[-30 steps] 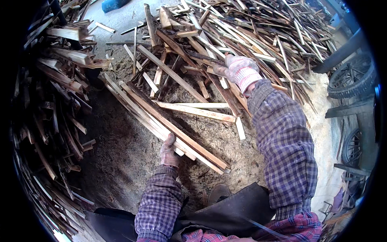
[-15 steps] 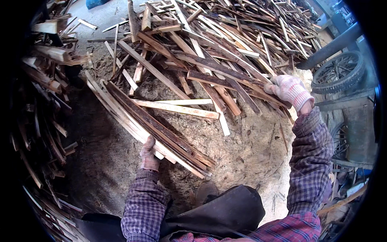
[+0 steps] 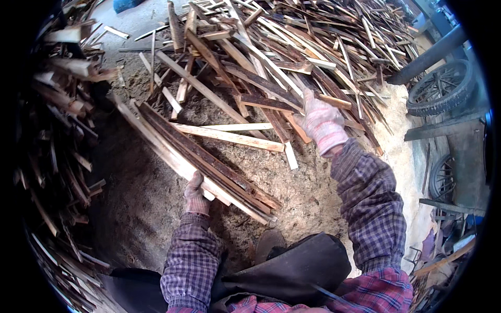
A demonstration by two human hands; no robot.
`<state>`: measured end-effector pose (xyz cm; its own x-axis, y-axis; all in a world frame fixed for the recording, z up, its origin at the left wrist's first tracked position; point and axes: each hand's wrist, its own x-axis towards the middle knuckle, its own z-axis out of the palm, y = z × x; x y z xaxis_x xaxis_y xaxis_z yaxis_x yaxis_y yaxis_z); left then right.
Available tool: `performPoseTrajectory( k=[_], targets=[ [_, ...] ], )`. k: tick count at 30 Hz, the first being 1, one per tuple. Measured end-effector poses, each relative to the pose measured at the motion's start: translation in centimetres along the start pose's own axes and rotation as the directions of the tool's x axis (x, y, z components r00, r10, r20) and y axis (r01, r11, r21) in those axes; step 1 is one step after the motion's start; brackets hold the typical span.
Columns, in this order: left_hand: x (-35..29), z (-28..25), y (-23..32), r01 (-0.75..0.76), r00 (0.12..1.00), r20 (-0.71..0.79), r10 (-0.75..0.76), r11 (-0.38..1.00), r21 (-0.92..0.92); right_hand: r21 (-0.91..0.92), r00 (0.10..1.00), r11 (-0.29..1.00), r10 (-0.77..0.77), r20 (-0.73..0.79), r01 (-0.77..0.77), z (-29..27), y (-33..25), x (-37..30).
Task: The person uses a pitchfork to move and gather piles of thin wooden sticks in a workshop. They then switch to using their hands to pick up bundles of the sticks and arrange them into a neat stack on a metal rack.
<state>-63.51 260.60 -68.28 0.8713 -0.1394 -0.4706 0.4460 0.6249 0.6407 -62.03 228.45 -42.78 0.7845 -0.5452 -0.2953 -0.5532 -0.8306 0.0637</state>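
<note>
My left hand (image 3: 195,194), in a pale work glove, is closed around a bundle of long wooden strips (image 3: 180,163). Some strips are pale and fresh-cut, others have dark bark edges; the bundle slants from far left to near middle. Further away and to the right, my right hand (image 3: 321,121), in a whitish glove with pink marks, grips the near end of a dark wooden strip (image 3: 271,89) on the heap; the fingers are partly hidden. Two pale strips (image 3: 237,138) lie on the ground between the bundle and the heap.
A large tangled heap of wood strips (image 3: 334,41) spreads across the far side. Stacked wood (image 3: 62,109) rises at the left. On the right stand a spoked wheel (image 3: 441,87), a thick grey pipe (image 3: 428,55) and a metal cart body (image 3: 469,167). Sawdust covers the ground (image 3: 313,193).
My right hand has moved left and slightly nearer, from the heap's right edge toward its middle, and some strips there have shifted. My left hand keeps its hold on the bundle, nearly still.
</note>
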Motion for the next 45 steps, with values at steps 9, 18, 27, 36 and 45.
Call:
performPoseTrajectory(
  k=[9,18,27,36,45],
  targets=[
    [-1.6,2.8,1.6,0.146,0.988,-0.052,-0.148,0.988,-0.052,-0.21,0.979,0.975,-0.107,-0.175,0.069,0.4,1.5,-0.5],
    [-2.9,1.4,2.3,0.128,0.988,-0.088,-0.13,0.991,-0.023,0.619,0.971,0.779,0.213,-0.106,-0.103,8.4,15.9,-13.2],
    [-2.9,0.4,2.5,0.143,0.986,-0.084,-0.142,0.99,0.007,0.918,0.988,0.375,0.027,-0.154,0.133,7.2,8.2,-17.8],
    [-3.9,3.4,4.0,0.26,0.959,-0.158,-0.235,0.952,0.161,0.477,0.841,0.823,-0.47,0.267,0.309,10.8,-9.9,-9.0],
    [-3.1,3.7,3.0,0.145,0.986,-0.094,-0.139,0.987,0.065,0.42,0.837,0.763,-0.547,0.017,0.491,8.8,-6.4,-9.7]
  ],
)
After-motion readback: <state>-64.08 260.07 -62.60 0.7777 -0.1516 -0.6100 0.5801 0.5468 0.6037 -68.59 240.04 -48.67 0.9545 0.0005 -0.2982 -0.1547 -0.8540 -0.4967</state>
